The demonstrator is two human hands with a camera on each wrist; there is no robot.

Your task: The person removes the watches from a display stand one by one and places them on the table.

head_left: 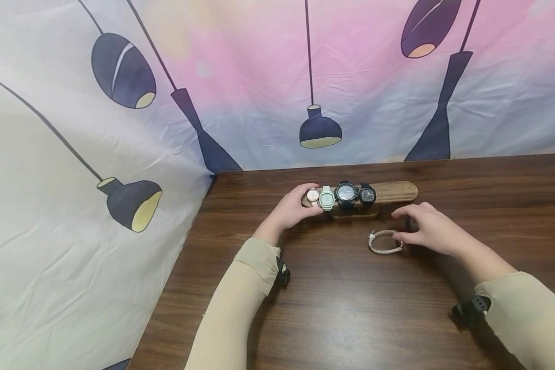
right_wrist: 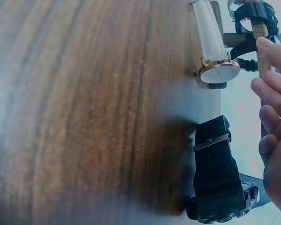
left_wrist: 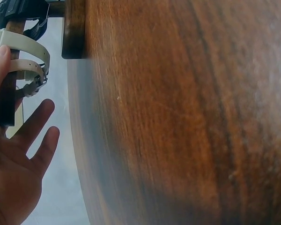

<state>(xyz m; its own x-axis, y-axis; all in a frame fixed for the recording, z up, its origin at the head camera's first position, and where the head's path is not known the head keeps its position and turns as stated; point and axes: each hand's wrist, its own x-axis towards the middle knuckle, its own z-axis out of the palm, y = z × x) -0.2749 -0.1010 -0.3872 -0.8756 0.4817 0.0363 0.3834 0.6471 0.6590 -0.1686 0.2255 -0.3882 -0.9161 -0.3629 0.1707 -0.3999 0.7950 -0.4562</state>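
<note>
My left hand (head_left: 292, 208) is at the left end of a wooden watch stand (head_left: 398, 191), thumb in front and a finger over the top. In the left wrist view its thumb (left_wrist: 0, 65) lies against a pale strap; other fingers stand apart. The stand's bar carries a small white watch (head_left: 312, 195), a pale green square watch (head_left: 326, 199), a large black watch (head_left: 346, 192) and a black square watch (head_left: 367, 194). My right hand (head_left: 432, 228), fingers loosely bent, hovers beside a white-strapped watch (right_wrist: 218, 70) with a rose-gold case on the table.
Another black watch (right_wrist: 218, 168) lies on the table, mostly hidden behind the right hand in the head view. The brown wooden table (head_left: 333, 313) ends at a hanging cloth (head_left: 259, 103) printed with lamps, behind and to the left.
</note>
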